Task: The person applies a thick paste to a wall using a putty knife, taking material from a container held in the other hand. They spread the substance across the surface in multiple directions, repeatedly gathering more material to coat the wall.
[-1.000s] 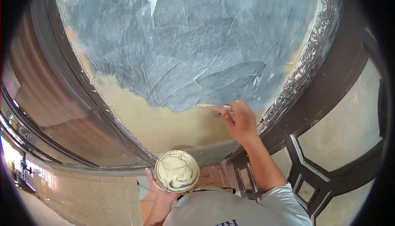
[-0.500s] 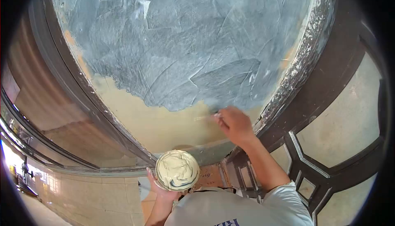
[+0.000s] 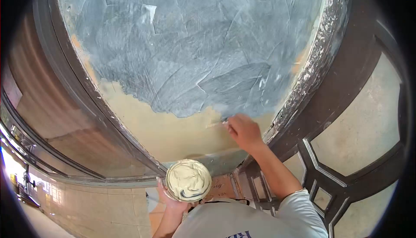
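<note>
My left hand (image 3: 168,197) supports a round tub (image 3: 189,200) from its left side and below. Thick cream-coloured filler (image 3: 187,178) with swirled ridges fills it nearly to the rim. Higher up and to the right, my right hand (image 3: 245,132) is closed round the handle of a putty knife (image 3: 216,124), most of which the fingers hide. Its pale blade lies at the wall, where a smooth cream band (image 3: 156,129) meets the grey, trowel-marked surface (image 3: 186,56). Some motion blur softens the knife and fingers.
A chipped, paint-spotted frame edge (image 3: 299,88) borders the wall on the right, beside a dark panelled door (image 3: 323,125). Dark window framing (image 3: 82,95) curves along the left. Below are floor tiles (image 3: 108,203) and brown cardboard (image 3: 223,186).
My right hand and the putty knife have shifted slightly left along the wall, and the blade shows more clearly. The tub stays in my left hand almost unmoved.
</note>
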Tool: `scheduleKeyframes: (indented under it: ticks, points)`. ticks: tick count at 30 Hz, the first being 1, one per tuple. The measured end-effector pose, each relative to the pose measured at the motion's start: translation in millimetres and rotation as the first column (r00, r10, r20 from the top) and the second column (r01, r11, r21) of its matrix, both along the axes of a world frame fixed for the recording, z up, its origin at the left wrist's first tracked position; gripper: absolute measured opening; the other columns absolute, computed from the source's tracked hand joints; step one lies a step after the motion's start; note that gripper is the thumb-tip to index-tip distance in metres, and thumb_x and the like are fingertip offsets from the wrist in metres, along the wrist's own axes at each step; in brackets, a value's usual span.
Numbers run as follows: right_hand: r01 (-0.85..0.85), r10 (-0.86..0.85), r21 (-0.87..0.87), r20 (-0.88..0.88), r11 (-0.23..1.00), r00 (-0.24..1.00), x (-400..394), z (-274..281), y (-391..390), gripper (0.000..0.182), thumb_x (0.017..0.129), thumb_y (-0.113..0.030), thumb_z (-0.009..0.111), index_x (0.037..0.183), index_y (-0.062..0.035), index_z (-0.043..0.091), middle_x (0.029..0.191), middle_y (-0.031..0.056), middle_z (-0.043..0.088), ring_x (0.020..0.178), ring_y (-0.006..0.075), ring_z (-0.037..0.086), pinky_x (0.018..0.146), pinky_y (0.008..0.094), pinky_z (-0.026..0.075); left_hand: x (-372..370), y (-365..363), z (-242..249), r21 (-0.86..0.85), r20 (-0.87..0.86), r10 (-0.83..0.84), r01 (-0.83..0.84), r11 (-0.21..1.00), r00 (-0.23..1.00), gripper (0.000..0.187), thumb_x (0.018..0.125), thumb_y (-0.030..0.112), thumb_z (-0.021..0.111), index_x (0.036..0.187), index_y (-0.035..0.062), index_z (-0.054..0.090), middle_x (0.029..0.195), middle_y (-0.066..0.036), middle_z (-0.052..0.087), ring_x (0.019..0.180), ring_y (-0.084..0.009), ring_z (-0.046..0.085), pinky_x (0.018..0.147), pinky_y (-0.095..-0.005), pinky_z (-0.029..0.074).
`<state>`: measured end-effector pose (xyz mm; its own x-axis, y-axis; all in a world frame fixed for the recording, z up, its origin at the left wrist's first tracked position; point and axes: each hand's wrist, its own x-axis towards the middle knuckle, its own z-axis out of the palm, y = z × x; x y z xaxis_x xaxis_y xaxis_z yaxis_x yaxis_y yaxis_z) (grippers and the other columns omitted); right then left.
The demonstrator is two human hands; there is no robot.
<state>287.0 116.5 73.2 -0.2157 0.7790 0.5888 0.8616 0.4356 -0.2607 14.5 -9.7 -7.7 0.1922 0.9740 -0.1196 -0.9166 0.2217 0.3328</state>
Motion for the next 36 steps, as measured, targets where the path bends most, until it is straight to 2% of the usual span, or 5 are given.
scheduleKeyframes:
  ticks: [13, 16, 24, 29, 36]
  points:
    - [-0.062, 0.068, 0.18, -0.027, 0.982, 0.997, 6.9, 16.8, 7.3, 0.016, 0.082, -0.019, 0.067, 0.09, -0.0069, 0.06, 0.08, 0.0101, 0.057, 0.076, 0.0302, 0.06, 0.062, 0.0424, 0.048, -3.9, -4.8, -3.1, -0.018, 0.04, 0.009, -0.009, 1.0, 0.999, 0.079, 0.091, 0.066, 0.03, 0.144, 0.0082, 0.038, 0.147, -0.015, 0.039, 0.132, -0.0356, 0.04, 0.11, -0.0511, 0.033]
    - [0.206, -0.129, 0.226, -0.312, 0.952, 0.941, 18.8, 69.7, -12.4, 0.017, 0.082, -0.018, 0.067, 0.091, -0.0053, 0.059, 0.081, 0.0122, 0.057, 0.076, 0.0316, 0.059, 0.062, 0.0418, 0.047, -5.1, -5.1, -3.8, -0.017, 0.047, -0.003, 0.004, 1.0, 0.999, 0.079, 0.091, 0.066, 0.029, 0.144, 0.0078, 0.039, 0.147, -0.015, 0.04, 0.132, -0.0356, 0.041, 0.11, -0.051, 0.034]
    - [-0.038, 0.039, -0.026, 0.031, 0.999, 0.999, 33.7, -14.3, -3.3, 0.021, 0.08, -0.015, 0.068, 0.095, -0.0061, 0.059, 0.084, 0.0107, 0.058, 0.082, 0.032, 0.059, 0.065, 0.0425, 0.048, -4.2, -6.4, -11.9, -0.067, 0.012, 0.025, -0.024, 0.997, 1.0, 0.081, 0.091, 0.067, 0.027, 0.144, 0.0073, 0.039, 0.147, -0.014, 0.04, 0.132, -0.0355, 0.041, 0.11, -0.0509, 0.034]
    - [0.164, -0.131, 0.054, -0.385, 0.985, 0.913, 40.0, 76.1, -19.8, 0.017, 0.083, -0.016, 0.066, 0.095, -0.0054, 0.059, 0.084, 0.0125, 0.058, 0.082, 0.0348, 0.059, 0.069, 0.0438, 0.048, -1.4, -2.3, -9.5, -0.043, 0.045, 0.007, -0.005, 0.999, 0.999, 0.081, 0.09, 0.068, 0.03, 0.144, 0.0071, 0.038, 0.147, -0.015, 0.039, 0.132, -0.0356, 0.041, 0.109, -0.0506, 0.035]
    - [-0.038, 0.036, -0.039, -0.046, 0.999, 0.998, 22.4, -24.2, -7.1, 0.017, 0.087, -0.024, 0.062, 0.093, -0.009, 0.057, 0.086, 0.0113, 0.058, 0.082, 0.0337, 0.059, 0.066, 0.044, 0.048, 2.3, -2.9, -12.3, -0.018, 0.058, -0.047, 0.048, 0.999, 0.997, 0.082, 0.09, 0.068, 0.031, 0.144, 0.0064, 0.038, 0.147, -0.015, 0.039, 0.132, -0.0355, 0.041, 0.109, -0.0505, 0.035]
